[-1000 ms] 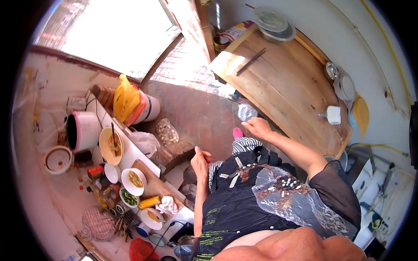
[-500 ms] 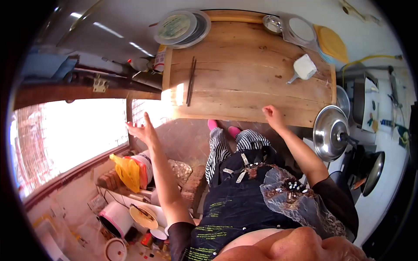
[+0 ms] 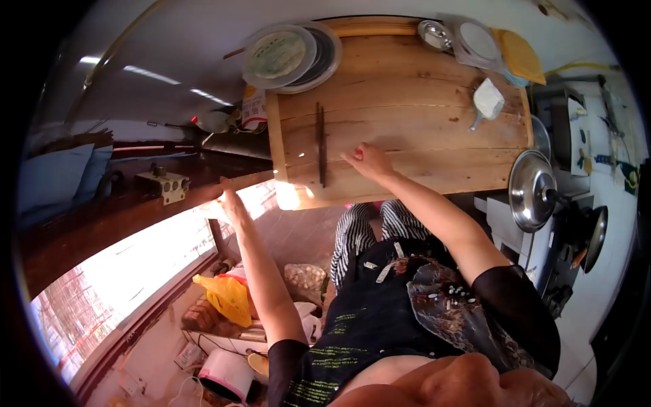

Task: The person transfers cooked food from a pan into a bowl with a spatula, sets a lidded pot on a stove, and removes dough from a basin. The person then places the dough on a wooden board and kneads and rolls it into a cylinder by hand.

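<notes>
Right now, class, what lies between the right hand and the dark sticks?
In the head view, only bare wooden tabletop shows between the right hand and the dark sticks.

a black top (image 3: 366,325) bears rows of small yellow-green print (image 3: 339,349) on its left side and, to the right, a greyish lacy patch (image 3: 434,288) dotted with white beads (image 3: 453,296); pale strips (image 3: 384,273) sit near its far end, short black sleeves (image 3: 521,298) cover the upper arms, and beyond are black-and-white striped trousers (image 3: 352,241) and slivers of pink footwear (image 3: 349,205)
</notes>
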`<state>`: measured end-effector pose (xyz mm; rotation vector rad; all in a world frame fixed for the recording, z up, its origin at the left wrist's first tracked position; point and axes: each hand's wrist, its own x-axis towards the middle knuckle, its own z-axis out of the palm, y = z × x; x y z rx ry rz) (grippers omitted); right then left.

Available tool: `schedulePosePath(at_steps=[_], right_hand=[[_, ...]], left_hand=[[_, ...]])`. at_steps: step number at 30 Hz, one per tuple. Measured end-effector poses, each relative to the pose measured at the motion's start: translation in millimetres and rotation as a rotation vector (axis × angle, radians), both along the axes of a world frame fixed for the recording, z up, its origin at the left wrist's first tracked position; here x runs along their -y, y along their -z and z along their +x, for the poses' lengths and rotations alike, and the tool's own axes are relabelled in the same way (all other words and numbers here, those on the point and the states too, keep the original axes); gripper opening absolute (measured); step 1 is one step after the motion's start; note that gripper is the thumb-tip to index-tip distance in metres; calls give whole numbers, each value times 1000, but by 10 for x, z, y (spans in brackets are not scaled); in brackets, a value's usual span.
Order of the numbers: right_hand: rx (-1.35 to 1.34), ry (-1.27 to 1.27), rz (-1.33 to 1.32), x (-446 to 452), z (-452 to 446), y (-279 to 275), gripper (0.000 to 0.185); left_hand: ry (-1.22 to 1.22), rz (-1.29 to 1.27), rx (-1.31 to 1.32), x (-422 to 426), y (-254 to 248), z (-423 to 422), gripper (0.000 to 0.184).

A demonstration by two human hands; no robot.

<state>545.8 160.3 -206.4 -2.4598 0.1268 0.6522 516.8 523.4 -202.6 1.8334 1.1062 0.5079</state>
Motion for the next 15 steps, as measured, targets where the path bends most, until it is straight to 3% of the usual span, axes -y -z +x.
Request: schedulePosePath(at_steps=[3,4,6,7,10,11,13,15], right_hand=[[-173,-48,-205,-473,285,7,63],[-174,-57,-204,-574,340,-58,63],[-213,-116,-238,-613,383,-226,64],[-210,-115,-239,-663,369,-110,64],[-124,-190,-279,-746,376,312,57],[-98,-150,-242,-771,372,380,55],[-89,-117,-205,-661,369,354,52],[-263,-20,-95,-555,386,307,40]], left_hand=[[-15,-381,-187,269,-393,-12,79],[-70,-342,-136,250,-275,-35,74],[-97,182,-49,559,-632,-52,58],[-118,187,-132,509,-640,-96,52],[-80,73,-31,331,-597,-234,44],[-113,198,-112,47,-205,-379,41],[-103,310,23,116,-360,-460,38],[-131,320,69,204,-500,-532,39]])
